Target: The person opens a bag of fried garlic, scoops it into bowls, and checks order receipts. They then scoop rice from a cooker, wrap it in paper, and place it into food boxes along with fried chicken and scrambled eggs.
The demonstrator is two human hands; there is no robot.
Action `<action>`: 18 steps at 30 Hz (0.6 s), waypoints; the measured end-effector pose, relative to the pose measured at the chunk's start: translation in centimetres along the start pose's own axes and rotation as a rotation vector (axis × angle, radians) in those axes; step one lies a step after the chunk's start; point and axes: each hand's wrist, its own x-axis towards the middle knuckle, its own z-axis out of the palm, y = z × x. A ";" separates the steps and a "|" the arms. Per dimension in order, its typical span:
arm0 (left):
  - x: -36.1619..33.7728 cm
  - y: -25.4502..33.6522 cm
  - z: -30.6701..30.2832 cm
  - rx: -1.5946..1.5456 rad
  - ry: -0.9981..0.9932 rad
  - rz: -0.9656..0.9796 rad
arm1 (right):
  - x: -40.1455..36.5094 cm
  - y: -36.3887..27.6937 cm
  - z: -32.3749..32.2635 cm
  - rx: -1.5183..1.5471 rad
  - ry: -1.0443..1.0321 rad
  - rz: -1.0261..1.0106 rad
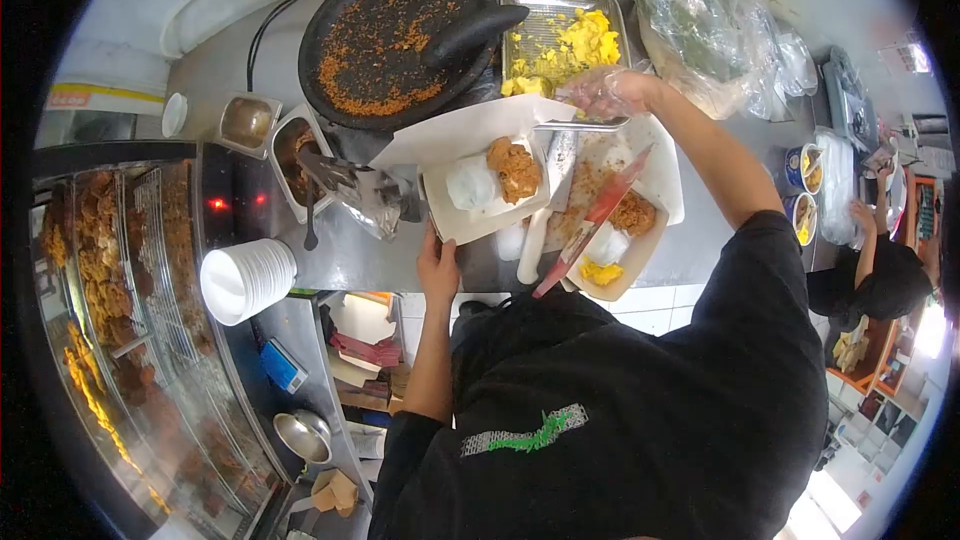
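My left hand [437,265] grips the near edge of an open paper box [452,222] that holds a white rice ball and a piece of fried chicken [514,168]. My right hand [605,92], in a clear plastic glove, holds a thin metal utensil [575,126] just above the box's far side. It is next to a steel tray of yellow egg [572,38]. A second paper box [632,252] with rice, chicken and egg lies to the right, with a red-handled tool [592,222] resting across it.
A black stone mortar [390,35] with red-brown paste and a pestle [470,32] sits at the back. Sauce tubs [285,145], stacked white bowls [245,280] and a fried-food display [100,270] are on the left. Plastic bags [710,30] are at the back right. Another person [880,275] works at the far right.
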 end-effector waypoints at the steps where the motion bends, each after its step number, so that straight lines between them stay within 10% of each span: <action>1: -0.1 0.0 -0.1 -0.035 0.018 -0.005 | -0.1 0.0 -0.2 -0.058 -0.007 -0.014; 5: -2.1 1.2 -0.8 -0.068 0.013 -0.040 | 0.9 0.8 -0.8 -0.569 0.147 -0.406; 6: -2.6 1.3 -1.0 -0.068 0.039 -0.071 | 2.1 0.4 -2.3 -1.240 0.277 -0.447; 9: -2.7 2.5 -0.8 -0.105 0.076 -0.084 | 1.2 -2.5 4.7 -1.780 0.374 -0.146; 18: -2.2 0.8 -2.9 -0.112 -0.056 -0.125 | -0.6 -1.1 7.9 -1.754 0.057 -0.112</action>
